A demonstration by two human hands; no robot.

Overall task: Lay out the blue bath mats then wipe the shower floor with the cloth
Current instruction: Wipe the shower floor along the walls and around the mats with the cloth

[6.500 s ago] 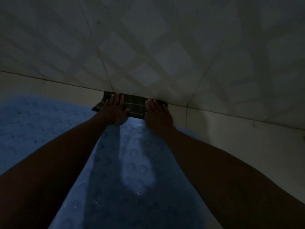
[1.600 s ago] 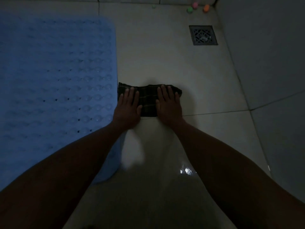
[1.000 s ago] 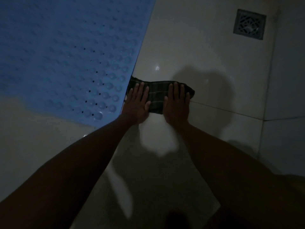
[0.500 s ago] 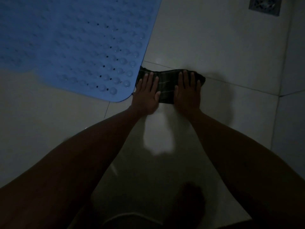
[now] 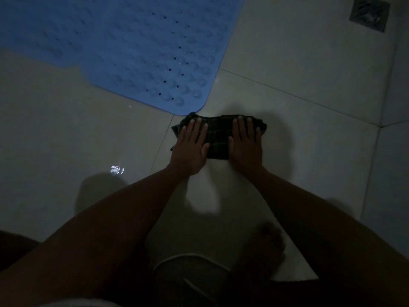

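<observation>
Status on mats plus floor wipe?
Done: blue bath mat lies flat on the tiled floor. In hand: left hand and right hand press the dark cloth flat beside the mat's corner. Left: floor toward the drain; coverage unclear.

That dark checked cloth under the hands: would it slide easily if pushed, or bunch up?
The cloth is folded and pressed flat by the left hand and right hand, so it probably slides as one pad. The tiled floor looks glossy, likely slick. Lifted, it would likely droop, being soft fabric.
</observation>
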